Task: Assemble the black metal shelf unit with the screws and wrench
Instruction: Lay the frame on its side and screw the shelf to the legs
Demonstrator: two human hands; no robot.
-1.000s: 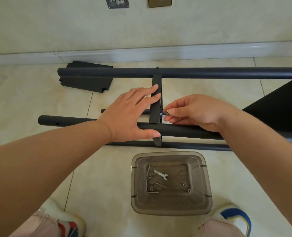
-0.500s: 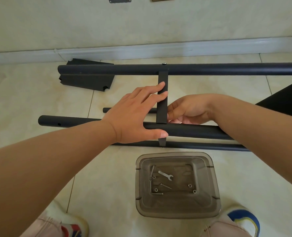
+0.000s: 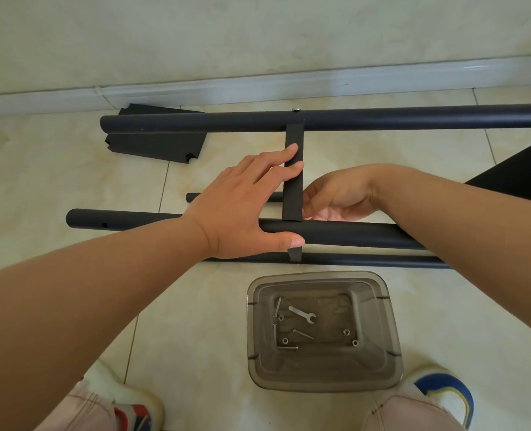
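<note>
The black shelf frame lies on the floor tiles: a far tube, a near tube and a flat crossbar between them, with a screw head atop the far tube. My left hand presses the crossbar with straight fingers, thumb on the near tube. My right hand is palm-up at the crossbar's right edge, fingers curled by its lower end; what they pinch is hidden. A silver wrench, screws and nuts lie in a clear bin.
A loose black panel lies under the far tube's left end, and a larger black shelf panel at the right edge. A thinner tube runs below the near one. The baseboard and wall close the far side. My shoes flank the bin.
My right hand, which pinched a small screw beside the crossbar, has turned palm-up and tucked its fingers against the bar's lower end. The left hand has kept its place on the bar.
</note>
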